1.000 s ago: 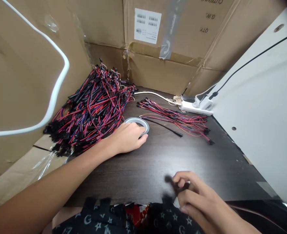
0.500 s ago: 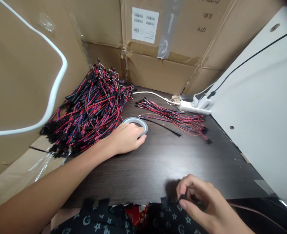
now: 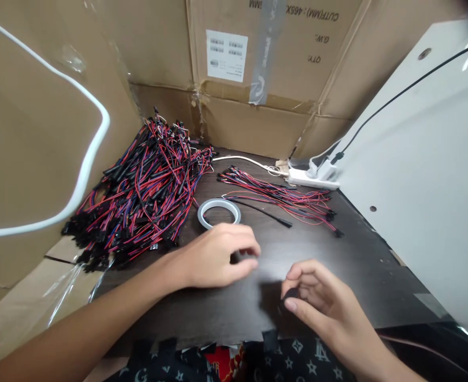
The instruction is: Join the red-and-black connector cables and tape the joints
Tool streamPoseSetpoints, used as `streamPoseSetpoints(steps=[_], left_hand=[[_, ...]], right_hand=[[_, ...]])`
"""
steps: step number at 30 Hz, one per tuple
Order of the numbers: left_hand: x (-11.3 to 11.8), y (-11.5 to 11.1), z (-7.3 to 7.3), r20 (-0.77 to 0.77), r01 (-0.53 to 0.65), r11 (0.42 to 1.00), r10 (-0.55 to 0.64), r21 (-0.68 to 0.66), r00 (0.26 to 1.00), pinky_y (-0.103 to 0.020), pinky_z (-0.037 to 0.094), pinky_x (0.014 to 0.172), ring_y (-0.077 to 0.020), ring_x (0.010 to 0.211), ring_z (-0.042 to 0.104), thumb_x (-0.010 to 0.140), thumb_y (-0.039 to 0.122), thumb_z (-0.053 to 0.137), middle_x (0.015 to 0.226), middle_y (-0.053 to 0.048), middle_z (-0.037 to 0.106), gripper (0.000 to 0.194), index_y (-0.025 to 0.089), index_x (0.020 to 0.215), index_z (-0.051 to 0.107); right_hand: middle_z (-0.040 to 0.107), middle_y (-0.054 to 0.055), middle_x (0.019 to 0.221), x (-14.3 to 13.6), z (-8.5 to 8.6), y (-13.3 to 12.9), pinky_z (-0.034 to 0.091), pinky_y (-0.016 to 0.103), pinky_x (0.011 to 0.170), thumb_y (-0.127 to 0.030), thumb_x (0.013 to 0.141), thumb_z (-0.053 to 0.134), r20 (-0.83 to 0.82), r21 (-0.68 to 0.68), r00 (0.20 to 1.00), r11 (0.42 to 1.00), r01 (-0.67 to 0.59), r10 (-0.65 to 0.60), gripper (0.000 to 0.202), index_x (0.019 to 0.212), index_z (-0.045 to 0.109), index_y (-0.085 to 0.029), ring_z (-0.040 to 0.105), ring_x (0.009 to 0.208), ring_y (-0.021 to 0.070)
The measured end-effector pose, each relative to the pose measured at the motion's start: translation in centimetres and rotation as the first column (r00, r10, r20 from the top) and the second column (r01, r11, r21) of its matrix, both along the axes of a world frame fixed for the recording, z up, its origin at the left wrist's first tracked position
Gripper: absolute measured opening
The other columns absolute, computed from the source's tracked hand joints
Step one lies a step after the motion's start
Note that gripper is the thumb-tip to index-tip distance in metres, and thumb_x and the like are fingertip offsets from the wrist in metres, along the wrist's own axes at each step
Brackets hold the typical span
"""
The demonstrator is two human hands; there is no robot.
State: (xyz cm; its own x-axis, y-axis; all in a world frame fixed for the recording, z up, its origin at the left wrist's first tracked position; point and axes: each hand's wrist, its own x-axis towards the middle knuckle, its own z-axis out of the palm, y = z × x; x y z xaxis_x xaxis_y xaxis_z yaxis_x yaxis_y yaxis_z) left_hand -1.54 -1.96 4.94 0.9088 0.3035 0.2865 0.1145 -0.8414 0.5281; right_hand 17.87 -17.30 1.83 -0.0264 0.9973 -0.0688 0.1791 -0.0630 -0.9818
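Note:
My left hand [image 3: 220,257] hovers over the dark table in front of a grey ring-shaped roll [image 3: 204,213], its fingers curved and thumb apart, with nothing visible between them. The roll lies flat and looks like a roll of tape. Farther right and nearer to me, my right hand [image 3: 321,302] pinches a small black piece [image 3: 291,295] between thumb and forefinger; most of that piece is hidden by the fingers, so its kind cannot be made out. Behind the roll, a smaller bunch of red and black wires [image 3: 277,193] with black connectors lies spread to the right.
A large heap of red, blue and black wires [image 3: 138,185] fills the table's left side. A white power strip [image 3: 313,178] sits at the back right by a white panel [image 3: 425,159]. Cardboard [image 3: 258,116] closes off the back, and a thick white cable [image 3: 93,148] hangs at left.
My left hand has come off the grey roll and moved toward me and to the right. My right hand has risen slightly farther onto the table, still pinching the black piece.

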Motion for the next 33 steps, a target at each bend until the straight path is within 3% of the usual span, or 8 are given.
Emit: streamPoseSetpoints(steps=[4, 9, 15, 22, 25, 29, 33], left_hand=[[0.6, -1.3, 0.2, -0.031, 0.083, 0.957, -0.095, -0.278, 0.995, -0.020, 0.044, 0.063, -0.0077, 0.064, 0.053, 0.079, 0.016, 0.062, 0.081, -0.002, 0.063, 0.012, 0.010, 0.088, 0.067], [0.9, -1.4, -0.1, 0.009, 0.066, 0.899, -0.069, -0.432, 0.998, -0.017, 0.040, 0.059, -0.0060, 0.061, 0.050, 0.078, 0.014, 0.062, 0.072, -0.001, 0.060, 0.007, 0.009, 0.077, 0.066], [1.0, -1.6, 0.0, -0.021, 0.014, 0.888, -0.027, -0.459, 0.999, -0.016, 0.034, 0.052, -0.0045, 0.055, 0.044, 0.074, 0.008, 0.058, 0.063, 0.003, 0.053, 0.006, 0.009, 0.068, 0.061], [1.4, -1.7, -1.3, -0.084, -0.084, 0.840, 0.047, -0.536, 0.995, -0.017, 0.035, 0.051, -0.0056, 0.053, 0.043, 0.069, 0.007, 0.056, 0.057, 0.003, 0.052, 0.007, 0.010, 0.063, 0.060], [1.5, -1.5, -1.5, -0.102, -0.129, 0.804, 0.085, -0.580, 0.991, -0.018, 0.034, 0.050, -0.0056, 0.051, 0.042, 0.067, 0.007, 0.055, 0.056, 0.003, 0.051, 0.007, 0.010, 0.063, 0.059], [1.1, -0.8, -0.7, -0.068, -0.178, 0.745, 0.176, -0.642, 0.982, -0.018, 0.034, 0.050, -0.0062, 0.052, 0.043, 0.066, 0.006, 0.052, 0.055, 0.003, 0.051, 0.009, 0.012, 0.059, 0.054], [0.5, 0.1, 0.3, -0.040, -0.238, 0.802, 0.259, -0.548, 0.965, -0.019, 0.036, 0.054, -0.0074, 0.057, 0.046, 0.072, 0.013, 0.055, 0.060, 0.002, 0.053, 0.010, 0.012, 0.063, 0.057]], right_hand=[[0.060, 0.002, 0.090, -0.8, 0.4, 1.5, 0.051, 0.024, 0.071, -0.028, 0.088, 0.059, -0.019, 0.065, 0.999, 0.997, 0.034, -0.033, 0.015, 0.098, 0.048, -0.023, 0.060, 0.082, 0.0124], [0.060, 0.000, 0.085, -1.6, 0.6, 2.4, 0.050, 0.023, 0.066, -0.026, 0.087, 0.058, 0.006, 0.123, 0.998, 0.991, 0.061, -0.062, 0.013, 0.094, 0.048, -0.022, 0.059, 0.075, 0.0111], [0.060, 0.000, 0.086, -1.7, 0.3, 2.8, 0.051, 0.023, 0.065, -0.022, 0.086, 0.057, 0.110, 0.191, 0.991, 0.980, 0.052, -0.074, 0.012, 0.095, 0.048, -0.022, 0.060, 0.075, 0.0119], [0.057, -0.001, 0.083, -1.8, -0.3, 3.0, 0.045, 0.024, 0.064, -0.011, 0.088, 0.046, 0.482, 0.301, 0.874, 0.949, -0.093, -0.067, 0.014, 0.094, 0.042, -0.023, 0.056, 0.073, 0.0113], [0.056, -0.002, 0.079, -1.7, -0.1, 3.4, 0.042, 0.022, 0.060, -0.009, 0.087, 0.047, 0.540, 0.323, 0.836, 0.941, -0.098, -0.098, 0.016, 0.095, 0.043, -0.023, 0.052, 0.066, 0.0098], [0.061, 0.000, 0.083, -0.4, 0.0, 4.2, 0.043, 0.023, 0.063, -0.011, 0.085, 0.051, 0.548, 0.348, 0.815, 0.937, -0.017, -0.188, 0.017, 0.098, 0.049, -0.022, 0.056, 0.069, 0.0110], [0.060, -0.001, 0.076, 1.0, 0.0, 3.8, 0.042, 0.024, 0.061, -0.016, 0.086, 0.052, 0.528, 0.241, 0.836, 0.970, 0.018, -0.147, 0.006, 0.084, 0.056, -0.020, 0.053, 0.062, 0.0109]])
